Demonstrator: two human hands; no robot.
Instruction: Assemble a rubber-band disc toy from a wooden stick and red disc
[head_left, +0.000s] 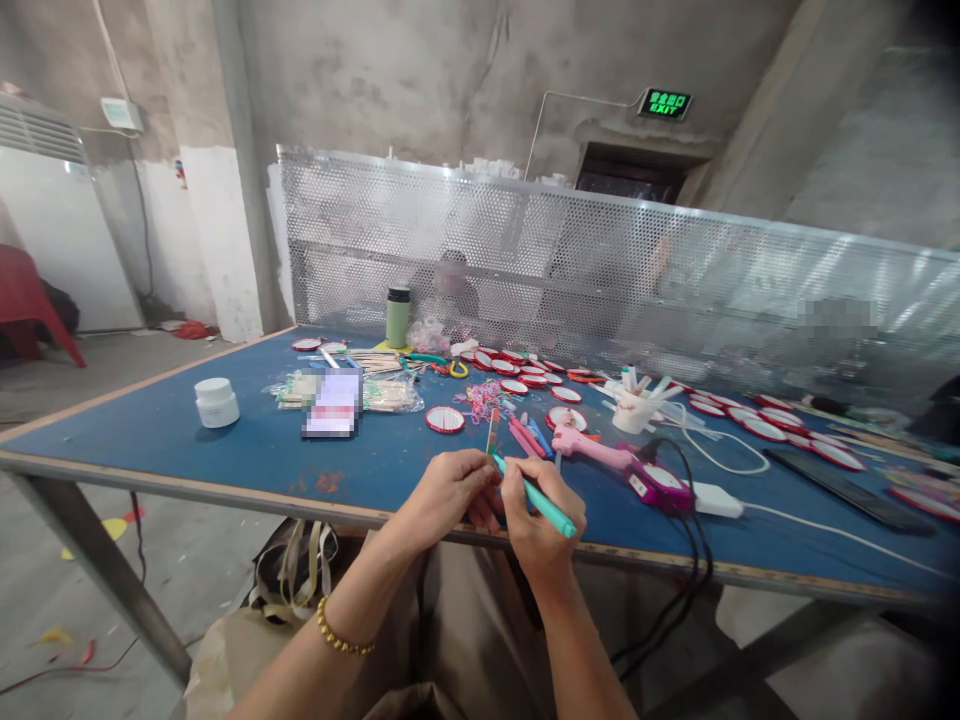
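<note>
My right hand (534, 520) is closed around a teal pen (546, 503), its tip pointing up-left toward my left hand. My left hand (448, 492) is closed in a pinch on a small red-edged piece I cannot make out, close to the near edge of the blue table (247, 450). A thin stick (492, 431) stands just above my left fingers. Both hands touch each other over the table's front edge. A gold bracelet (341, 636) is on my left wrist.
A pink glue gun (600, 455) with black cord lies right of my hands, beside coloured pens (527, 434). Several red-rimmed round discs (445, 419) are scattered across the table. A white jar (216, 402), stick bundles (386, 394), a green bottle (397, 316) and a white cup (631, 410) stand farther back. A perforated metal screen (600, 270) backs the table.
</note>
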